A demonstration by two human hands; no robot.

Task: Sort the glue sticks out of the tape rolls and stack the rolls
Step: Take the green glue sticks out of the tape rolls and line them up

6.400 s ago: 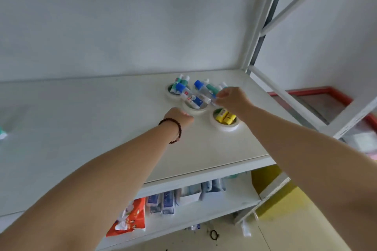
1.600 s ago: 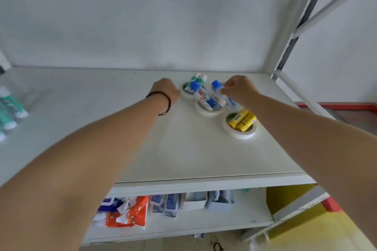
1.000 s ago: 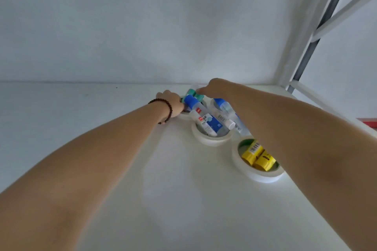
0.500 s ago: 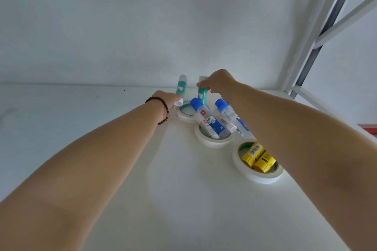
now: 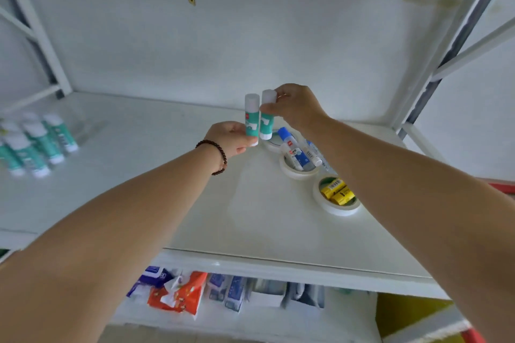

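Two hands meet above the white shelf, both arms stretched forward. Left of the farthest tape roll, the left hand (beaded bracelet at the wrist) pinches one teal glue stick near its base, long axis upright, white cap on top. Just beside it, directly above that roll, the right hand grips a second teal glue stick by its cap from above, also upright; the two sticks nearly touch. Three tape rolls lie flat on the shelf in a diagonal row. Right of the farthest roll, the middle roll holds tilted blue-capped glue sticks (their count is unclear). Farther right, the nearest roll contains two yellow glue sticks. Well left of the farthest roll stands a blurred group of teal sticks.
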